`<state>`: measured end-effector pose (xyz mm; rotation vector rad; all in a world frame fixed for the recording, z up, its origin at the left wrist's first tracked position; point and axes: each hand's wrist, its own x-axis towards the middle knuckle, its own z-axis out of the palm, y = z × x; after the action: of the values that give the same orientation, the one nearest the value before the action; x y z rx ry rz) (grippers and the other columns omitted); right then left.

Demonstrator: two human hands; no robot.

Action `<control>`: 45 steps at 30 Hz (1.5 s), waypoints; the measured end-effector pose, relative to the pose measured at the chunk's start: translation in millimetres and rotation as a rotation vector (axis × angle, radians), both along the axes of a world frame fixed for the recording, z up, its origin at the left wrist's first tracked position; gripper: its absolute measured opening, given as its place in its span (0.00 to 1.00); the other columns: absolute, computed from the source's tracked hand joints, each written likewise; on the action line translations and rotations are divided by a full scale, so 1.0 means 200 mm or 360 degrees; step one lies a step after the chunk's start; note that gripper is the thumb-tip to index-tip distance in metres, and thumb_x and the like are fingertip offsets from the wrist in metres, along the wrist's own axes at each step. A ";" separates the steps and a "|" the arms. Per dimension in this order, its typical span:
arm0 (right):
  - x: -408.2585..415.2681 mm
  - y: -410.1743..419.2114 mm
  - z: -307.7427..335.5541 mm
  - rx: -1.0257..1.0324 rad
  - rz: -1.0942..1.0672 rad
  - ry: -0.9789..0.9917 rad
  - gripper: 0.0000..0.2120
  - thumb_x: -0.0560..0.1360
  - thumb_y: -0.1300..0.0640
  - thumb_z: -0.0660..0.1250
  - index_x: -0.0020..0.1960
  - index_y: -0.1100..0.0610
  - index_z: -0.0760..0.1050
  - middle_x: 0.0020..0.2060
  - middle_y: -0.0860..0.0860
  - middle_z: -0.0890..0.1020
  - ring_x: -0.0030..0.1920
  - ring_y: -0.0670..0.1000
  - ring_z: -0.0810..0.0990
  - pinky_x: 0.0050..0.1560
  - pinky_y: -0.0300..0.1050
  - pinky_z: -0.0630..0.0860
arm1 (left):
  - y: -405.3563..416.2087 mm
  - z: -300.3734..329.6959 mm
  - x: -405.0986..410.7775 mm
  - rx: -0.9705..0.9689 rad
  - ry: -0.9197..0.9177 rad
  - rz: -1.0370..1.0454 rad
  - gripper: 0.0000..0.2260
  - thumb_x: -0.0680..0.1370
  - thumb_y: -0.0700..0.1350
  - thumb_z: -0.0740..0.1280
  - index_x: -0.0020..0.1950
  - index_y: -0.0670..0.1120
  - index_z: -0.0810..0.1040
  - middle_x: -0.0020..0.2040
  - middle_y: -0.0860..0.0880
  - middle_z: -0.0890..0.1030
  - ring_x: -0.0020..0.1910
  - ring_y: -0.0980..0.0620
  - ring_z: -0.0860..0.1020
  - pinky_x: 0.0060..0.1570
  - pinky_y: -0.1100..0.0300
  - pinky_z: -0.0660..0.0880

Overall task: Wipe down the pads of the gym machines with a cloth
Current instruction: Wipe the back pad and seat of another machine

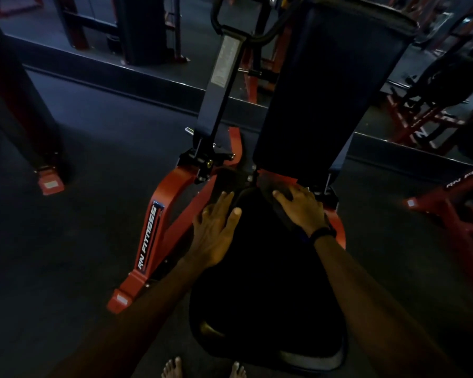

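- The seat pad [265, 282] is black and so dark that its surface detail cannot be made out; it widens toward the viewer, and its near edge shows a paler grey strip.
- The back pad [328, 85] rises steeply behind the seat, dark navy-black, smooth, with a rounded top edge.
- The left hand [216, 230] lies flat on the seat pad's far left edge, fingers straight and spread, gripping nothing.
- The right hand [302, 207] lies on the seat's far right corner, just below the back pad, fingers extended; a dark band circles its wrist.
- A dark cloth [268, 192] seems to lie under the right fingers, but it blends into the pad and its outline cannot be told for sure.
- The red frame [172, 192] carries the pads and bears white "RN FITNESS" lettering on its left leg.
- Bare toes [172, 368] show at the bottom edge on the dark floor [79, 241].
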<state>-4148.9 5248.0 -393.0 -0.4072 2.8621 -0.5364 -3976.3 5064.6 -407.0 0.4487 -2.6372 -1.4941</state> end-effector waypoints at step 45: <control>1.03 0.36 0.14 0.0063 -0.0849 -0.0157 0.34 0.80 0.33 0.55 0.80 0.49 0.58 0.67 0.62 0.75 0.66 0.66 0.74 0.63 0.58 0.70 | 0.00 -0.05 -0.05 -0.0052 -0.0070 -0.0297 0.31 0.81 0.66 0.50 0.82 0.56 0.50 0.83 0.48 0.45 0.80 0.38 0.49 0.77 0.37 0.49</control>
<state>-3942.8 5320.4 -365.8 0.3944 2.8626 -0.5597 -3985.5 5063.7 -416.6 0.2414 -2.8013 -1.5029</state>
